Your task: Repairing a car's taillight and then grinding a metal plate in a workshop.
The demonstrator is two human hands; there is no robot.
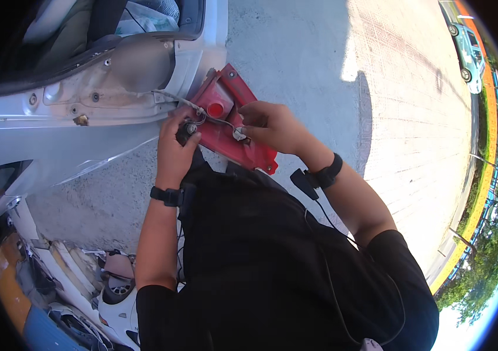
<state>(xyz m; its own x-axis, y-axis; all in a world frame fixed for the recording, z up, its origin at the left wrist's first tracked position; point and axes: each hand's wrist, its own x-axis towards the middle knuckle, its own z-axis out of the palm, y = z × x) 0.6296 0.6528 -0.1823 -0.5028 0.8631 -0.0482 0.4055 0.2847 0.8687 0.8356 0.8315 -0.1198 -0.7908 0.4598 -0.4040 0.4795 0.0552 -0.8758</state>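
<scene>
A red tail light housing [214, 139] rests tilted in front of me, its back side up, with a round red opening [215, 109] in it. A wiring harness [181, 100] runs from the car body to the housing and branches to small sockets. My left hand [174, 146] is closed at the housing's left edge, its fingers around a dark bulb socket [191, 128]. Over the housing's right part, my right hand [275, 128] pinches a pale bulb socket [239, 133] between thumb and fingers. Whether that socket is seated in the housing I cannot tell.
The silver car's bodywork [55, 143] fills the left, with bolts and a rusty spot. Above it lies an open compartment with a plastic bag [146, 22]. Car parts and a white car [114, 304] stand lower left. A teal car [468, 55] is far right on the concrete.
</scene>
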